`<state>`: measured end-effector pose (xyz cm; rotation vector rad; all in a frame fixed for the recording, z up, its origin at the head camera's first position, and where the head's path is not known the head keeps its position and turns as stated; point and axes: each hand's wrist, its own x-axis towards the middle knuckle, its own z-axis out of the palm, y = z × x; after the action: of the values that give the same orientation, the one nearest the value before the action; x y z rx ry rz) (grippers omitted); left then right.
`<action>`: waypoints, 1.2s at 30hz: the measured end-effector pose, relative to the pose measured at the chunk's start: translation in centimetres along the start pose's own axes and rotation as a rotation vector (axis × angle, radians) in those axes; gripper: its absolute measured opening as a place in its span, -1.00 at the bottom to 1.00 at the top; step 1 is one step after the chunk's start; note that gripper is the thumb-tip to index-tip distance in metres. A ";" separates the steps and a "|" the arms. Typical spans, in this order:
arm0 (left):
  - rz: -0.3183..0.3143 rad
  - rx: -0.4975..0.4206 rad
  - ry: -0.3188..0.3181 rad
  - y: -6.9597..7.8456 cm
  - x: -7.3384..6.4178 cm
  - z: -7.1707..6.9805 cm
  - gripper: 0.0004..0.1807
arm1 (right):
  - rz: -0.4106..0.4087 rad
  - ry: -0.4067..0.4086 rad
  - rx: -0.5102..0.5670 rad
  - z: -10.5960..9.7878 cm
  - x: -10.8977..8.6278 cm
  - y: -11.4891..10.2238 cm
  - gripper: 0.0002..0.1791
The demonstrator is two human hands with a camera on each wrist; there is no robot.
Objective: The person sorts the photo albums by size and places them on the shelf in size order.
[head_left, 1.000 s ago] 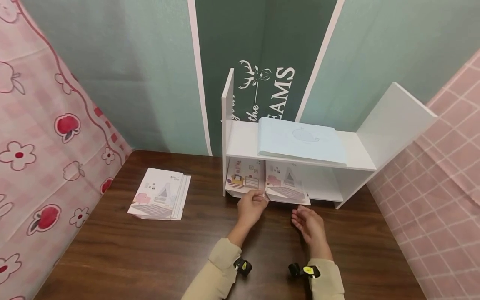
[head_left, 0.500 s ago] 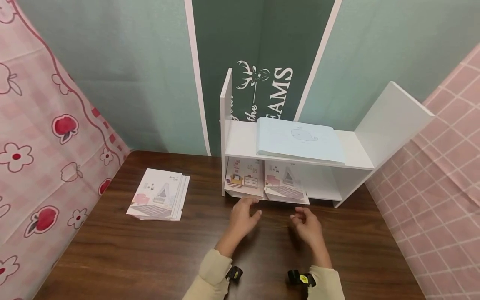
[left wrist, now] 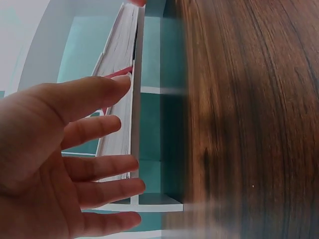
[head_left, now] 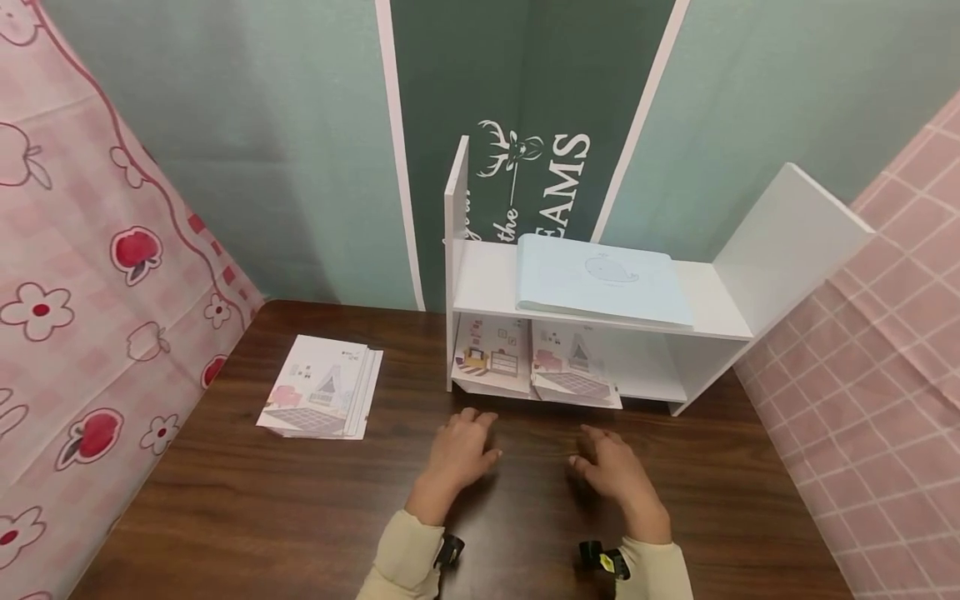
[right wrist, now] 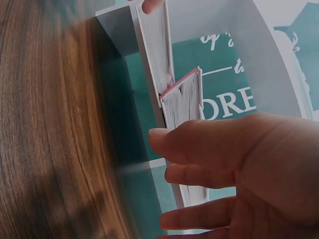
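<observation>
My left hand (head_left: 456, 457) hovers over the table in front of the shelf, fingers spread and relaxed, holding nothing. Opposite it, my right hand (head_left: 617, 473) is likewise relaxed and holds nothing. Behind them, in the lower compartment of the white shelf (head_left: 712, 367), two books with illustrated covers lie side by side. The left book (head_left: 491, 354) shows a yellow cabinet; the right book (head_left: 573, 367) shows a pink sofa and tent. Their front ends stick out slightly. In the left wrist view, my hand (left wrist: 75, 154) appears before page edges; my right-wrist-view hand (right wrist: 234, 169) has its fingers apart.
A pale blue whale-printed book (head_left: 600, 279) lies flat on the shelf's upper board. To the left, a stack of similar illustrated books (head_left: 318, 387) rests on the dark wooden table (head_left: 225, 517). A pink tiled curtain (head_left: 885, 400) hangs at the right, close to the shelf.
My left hand has let go of the books' front edges and drawn back toward me and leftward. The right hand has also drawn back slightly. The books stay in the shelf.
</observation>
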<state>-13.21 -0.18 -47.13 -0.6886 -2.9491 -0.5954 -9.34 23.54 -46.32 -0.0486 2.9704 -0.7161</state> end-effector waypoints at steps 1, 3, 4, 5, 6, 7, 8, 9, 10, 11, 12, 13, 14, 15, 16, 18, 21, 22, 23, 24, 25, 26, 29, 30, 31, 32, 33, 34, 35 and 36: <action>0.004 0.006 -0.001 0.0 -0.1 0.0 -0.44 | -0.001 0.002 -0.002 -0.1 -0.1 0.0 -0.41; 0.010 0.011 0.003 0.0 -0.3 -0.2 -0.45 | -0.003 0.001 -0.012 -0.2 -0.3 -0.2 -0.40; 0.012 0.015 0.005 -0.1 -0.4 -0.3 -0.45 | -0.006 0.001 -0.017 -0.3 -0.5 -0.3 -0.40; 0.012 0.014 0.007 -0.2 -0.7 -0.5 -0.45 | -0.006 -0.001 -0.021 -0.3 -0.6 -0.4 -0.39; 0.013 0.010 0.013 -0.3 -0.9 -0.7 -0.45 | -0.004 0.000 -0.024 -0.3 -0.7 -0.6 -0.39; 0.012 0.006 0.020 -0.6 -1.1 -0.8 -0.46 | 0.000 -0.002 -0.027 -0.3 -0.9 -0.8 -0.38; 0.012 -0.001 0.028 -0.8 -1.3 -1.0 -0.46 | 0.000 -0.005 -0.031 -0.2 -0.9 -0.9 -0.38; 0.010 -0.005 0.031 -1.1 -1.5 -1.1 -0.46 | -0.001 -0.007 -0.031 -0.1 -1.0 -1.1 -0.39; 0.007 -0.008 0.035 -1.5 -1.8 -1.2 -0.47 | -0.005 -0.010 -0.031 0.0 -1.0 -1.3 -0.39; 0.005 -0.013 0.041 -1.8 -2.0 -1.3 -0.47 | -0.006 -0.014 -0.029 0.1 -1.1 -1.5 -0.40; 0.000 -0.013 0.046 -2.2 -2.3 -1.4 -0.48 | -0.012 -0.017 -0.029 0.3 -1.1 -1.8 -0.40; -0.006 -0.010 0.051 -2.7 -2.5 -1.5 -0.48 | -0.017 -0.023 -0.029 0.5 -1.1 -2.0 -0.41; -0.012 -0.007 0.056 -3.1 -2.8 -1.7 -0.49 | -0.025 -0.027 -0.028 0.7 -1.2 -2.3 -0.41; -0.021 0.000 0.061 -3.5 -3.1 -1.9 -0.49 | -0.029 -0.031 -0.025 0.8 -1.2 -2.5 -0.41; -0.032 0.005 0.067 -3.9 -3.3 -2.0 -0.50 | -0.031 -0.035 -0.026 1.0 -1.3 -2.8 -0.40; -0.052 0.019 0.079 -4.8 -3.9 -2.3 -0.51 | -0.030 -0.041 -0.027 1.3 -1.4 -3.3 -0.39; -0.088 0.029 0.092 -5.9 -4.6 -2.9 -0.53 | -0.036 -0.046 -0.028 1.7 -1.6 -4.0 -0.40; -0.100 0.031 0.095 -6.3 -4.8 -3.1 -0.54 | -0.040 -0.046 -0.028 1.9 -1.6 -4.2 -0.41; -0.114 0.033 0.096 -6.6 -5.0 -3.3 -0.54 | -0.047 -0.045 -0.026 2.1 -1.6 -4.4 -0.41; -0.127 0.032 0.096 -7.0 -5.2 -3.5 -0.54 | -0.056 -0.045 -0.027 2.2 -1.6 -4.6 -0.42; -0.139 0.032 0.095 -7.3 -5.4 -3.8 -0.54 | -0.067 -0.046 -0.028 2.4 -1.6 -4.8 -0.43; -0.151 0.032 0.095 -7.6 -5.5 -4.0 -0.54 | -0.075 -0.047 -0.027 2.6 -1.5 -5.0 -0.43; -0.181 0.031 0.096 -8.3 -6.0 -4.6 -0.54 | -0.110 -0.054 -0.028 3.1 -1.3 -5.7 -0.44; -0.189 0.031 0.099 -8.5 -6.1 -4.8 -0.53 | -0.125 -0.056 -0.032 3.3 -1.2 -5.9 -0.44; -0.198 0.029 0.103 -8.8 -6.2 -5.0 -0.54 | -0.140 -0.054 -0.038 3.5 -1.1 -6.2 -0.44; -0.205 0.029 0.108 -9.0 -6.3 -5.1 -0.54 | -0.154 -0.052 -0.039 3.6 -1.0 -6.4 -0.44; -0.211 0.028 0.113 -9.1 -6.5 -5.3 -0.54 | -0.170 -0.053 -0.044 3.8 -0.9 -6.6 -0.45; -0.217 0.027 0.116 -9.3 -6.6 -5.5 -0.53 | -0.185 -0.055 -0.048 3.9 -0.8 -6.9 -0.45; -0.221 0.024 0.120 -9.5 -6.7 -5.6 -0.54 | -0.201 -0.052 -0.055 4.0 -0.7 -7.1 -0.46; -0.225 0.024 0.122 -9.6 -6.8 -5.8 -0.54 | -0.214 -0.056 -0.059 4.2 -0.7 -7.3 -0.47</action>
<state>-11.53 -13.14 -46.17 -0.3076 -2.9335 -0.5929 -8.22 15.19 -46.64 -0.3884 2.9610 -0.6367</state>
